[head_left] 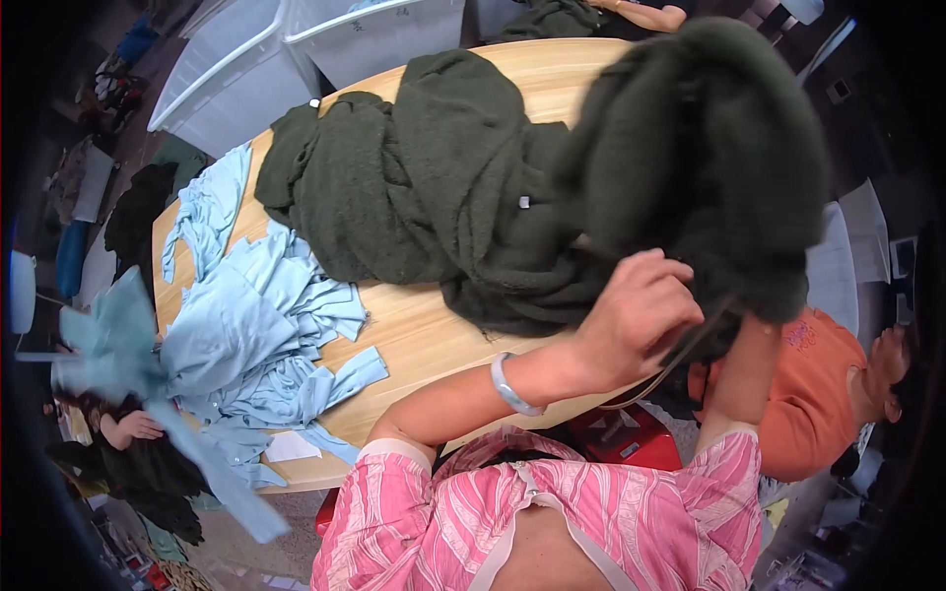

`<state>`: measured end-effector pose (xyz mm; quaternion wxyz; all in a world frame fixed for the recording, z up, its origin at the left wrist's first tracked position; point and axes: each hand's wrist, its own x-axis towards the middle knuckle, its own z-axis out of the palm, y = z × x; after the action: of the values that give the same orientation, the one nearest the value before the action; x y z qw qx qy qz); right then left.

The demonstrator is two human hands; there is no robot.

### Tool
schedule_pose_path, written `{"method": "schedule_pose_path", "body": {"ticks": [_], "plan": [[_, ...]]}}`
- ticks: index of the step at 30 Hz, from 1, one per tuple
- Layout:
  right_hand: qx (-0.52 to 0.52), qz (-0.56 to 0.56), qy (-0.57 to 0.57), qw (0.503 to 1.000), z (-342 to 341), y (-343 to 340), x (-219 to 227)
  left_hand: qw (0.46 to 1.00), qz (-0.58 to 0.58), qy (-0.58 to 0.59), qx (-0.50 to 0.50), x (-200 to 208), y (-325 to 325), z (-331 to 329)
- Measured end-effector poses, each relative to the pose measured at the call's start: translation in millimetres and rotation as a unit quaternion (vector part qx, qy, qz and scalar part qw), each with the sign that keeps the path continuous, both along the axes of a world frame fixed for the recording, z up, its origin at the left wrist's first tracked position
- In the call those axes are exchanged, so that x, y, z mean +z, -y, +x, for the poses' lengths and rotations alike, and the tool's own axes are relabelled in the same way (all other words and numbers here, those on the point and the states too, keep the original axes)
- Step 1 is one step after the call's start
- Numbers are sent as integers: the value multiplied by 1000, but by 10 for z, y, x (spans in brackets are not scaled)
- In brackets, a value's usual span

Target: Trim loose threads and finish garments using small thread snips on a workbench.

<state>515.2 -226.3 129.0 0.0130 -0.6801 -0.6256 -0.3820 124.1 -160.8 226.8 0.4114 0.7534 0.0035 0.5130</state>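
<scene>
Judged soft, bulky and limp: dark green knit garment (473, 187) heaped on wooden table (414, 330), one end lifted, best gripped at bunched edge; left hand (636, 315) fingers clamped there; right hand hidden, state indeterminable.

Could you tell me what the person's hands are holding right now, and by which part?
The left hand grips the dark green fuzzy garment at its lower edge, fingers curled into the fabric. The right hand is hidden under the raised garment, so its hold cannot be told.
</scene>
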Motion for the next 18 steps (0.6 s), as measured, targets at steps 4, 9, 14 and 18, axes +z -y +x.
{"method": "schedule_pose_path", "body": {"ticks": [4,9,14,18], "plan": [[-109,72,-606,784,-453,-71,1167,999,-9,-48,-24,-440,116,251],[-237,-19,-712,660,-794,51,369,959,44,-246,130,-1442,-454,258],[-118,-137,-700,691,-1388,-23,-295,772,88,-518,358,-2057,-1077,-308],[-96,-195,-667,713,-1288,-190,-367,774,24,-440,455,-1850,-1291,-123]]}}
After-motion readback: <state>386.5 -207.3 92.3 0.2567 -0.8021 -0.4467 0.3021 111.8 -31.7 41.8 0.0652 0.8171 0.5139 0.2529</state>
